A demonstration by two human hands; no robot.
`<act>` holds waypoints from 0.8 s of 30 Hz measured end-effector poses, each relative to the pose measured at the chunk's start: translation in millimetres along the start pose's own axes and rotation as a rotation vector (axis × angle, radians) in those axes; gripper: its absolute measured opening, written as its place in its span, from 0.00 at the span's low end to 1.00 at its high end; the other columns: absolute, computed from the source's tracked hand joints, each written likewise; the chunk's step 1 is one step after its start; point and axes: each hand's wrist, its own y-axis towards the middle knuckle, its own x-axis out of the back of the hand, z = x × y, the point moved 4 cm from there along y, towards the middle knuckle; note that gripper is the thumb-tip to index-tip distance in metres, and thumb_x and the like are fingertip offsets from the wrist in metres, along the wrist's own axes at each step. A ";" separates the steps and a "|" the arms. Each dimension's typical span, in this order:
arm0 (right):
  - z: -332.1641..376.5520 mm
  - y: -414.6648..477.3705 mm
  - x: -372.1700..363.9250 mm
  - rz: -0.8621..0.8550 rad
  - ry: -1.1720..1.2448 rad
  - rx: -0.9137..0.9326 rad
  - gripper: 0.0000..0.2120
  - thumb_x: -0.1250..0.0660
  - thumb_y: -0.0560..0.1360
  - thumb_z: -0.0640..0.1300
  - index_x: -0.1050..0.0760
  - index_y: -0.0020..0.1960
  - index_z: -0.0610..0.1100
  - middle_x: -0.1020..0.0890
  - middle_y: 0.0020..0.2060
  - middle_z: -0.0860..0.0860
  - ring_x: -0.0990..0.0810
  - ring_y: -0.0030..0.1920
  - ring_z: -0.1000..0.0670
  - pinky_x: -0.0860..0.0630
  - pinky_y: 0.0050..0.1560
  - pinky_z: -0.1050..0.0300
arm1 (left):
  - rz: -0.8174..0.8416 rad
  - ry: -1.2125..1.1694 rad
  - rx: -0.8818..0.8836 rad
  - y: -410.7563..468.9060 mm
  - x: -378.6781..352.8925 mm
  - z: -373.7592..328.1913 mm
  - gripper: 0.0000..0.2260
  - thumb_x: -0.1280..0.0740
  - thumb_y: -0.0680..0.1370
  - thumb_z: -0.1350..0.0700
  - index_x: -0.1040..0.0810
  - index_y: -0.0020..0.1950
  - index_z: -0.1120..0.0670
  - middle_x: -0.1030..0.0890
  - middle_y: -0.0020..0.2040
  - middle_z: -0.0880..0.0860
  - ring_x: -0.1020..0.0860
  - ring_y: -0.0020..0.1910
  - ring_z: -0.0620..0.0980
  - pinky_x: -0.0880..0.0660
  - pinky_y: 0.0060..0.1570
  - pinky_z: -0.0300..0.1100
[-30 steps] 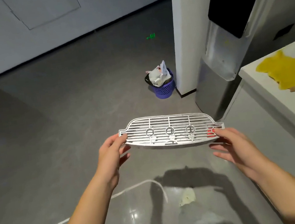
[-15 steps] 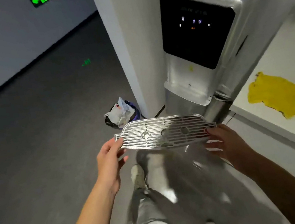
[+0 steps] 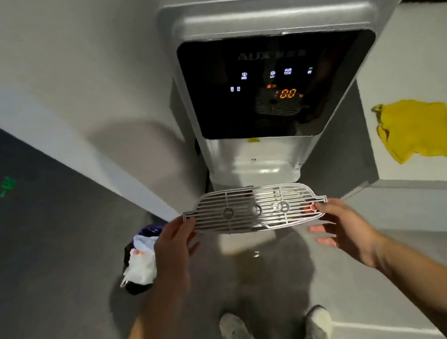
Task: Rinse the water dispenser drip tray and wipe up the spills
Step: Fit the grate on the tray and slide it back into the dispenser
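I hold a metal slotted drip tray grille [image 3: 255,208] level in front of me, one hand at each end. My left hand [image 3: 174,247] pinches its left tab and my right hand [image 3: 341,226] grips its right tab. The grille hovers just below the recessed bay of the silver water dispenser [image 3: 276,86], whose black panel shows an orange 100. A yellow cloth [image 3: 420,130] lies crumpled on the white counter [image 3: 412,66] to the right of the dispenser.
A small bin [image 3: 140,260] stuffed with a white bag stands on the grey floor to the left of the dispenser. A white wall [image 3: 53,79] runs behind it. My shoes [image 3: 237,332] are on the floor directly below the grille.
I have walked up to the dispenser with the grille held in both hands. The dispenser now fills the upper view and the grille sits right under its bay.
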 end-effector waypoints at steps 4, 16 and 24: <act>-4.6 55.6 -1.3 -0.081 -0.002 0.010 0.10 0.35 0.81 0.53 0.21 0.59 0.50 0.14 0.53 0.44 0.16 0.46 0.47 0.20 0.42 0.53 | 0.068 0.049 0.016 66.3 -32.7 10.3 0.05 0.31 0.81 0.57 0.17 0.55 0.51 0.12 0.47 0.52 0.15 0.51 0.52 0.19 0.54 0.48; -3.8 181.7 5.7 -0.230 -0.059 0.077 0.11 0.42 0.85 0.51 0.23 0.58 0.49 0.16 0.50 0.43 0.19 0.45 0.40 0.17 0.50 0.40 | 0.062 0.194 0.030 189.8 -103.9 47.6 0.09 0.32 0.82 0.58 0.17 0.56 0.62 0.14 0.51 0.60 0.14 0.50 0.52 0.18 0.44 0.40; -1.1 196.4 1.7 -0.278 -0.129 0.077 0.13 0.43 0.85 0.55 0.23 0.56 0.50 0.18 0.41 0.44 0.20 0.39 0.41 0.20 0.40 0.46 | 0.039 0.361 -0.075 198.6 -102.4 47.1 0.09 0.32 0.82 0.53 0.17 0.45 0.53 0.15 0.50 0.61 0.17 0.47 0.52 0.15 0.50 0.56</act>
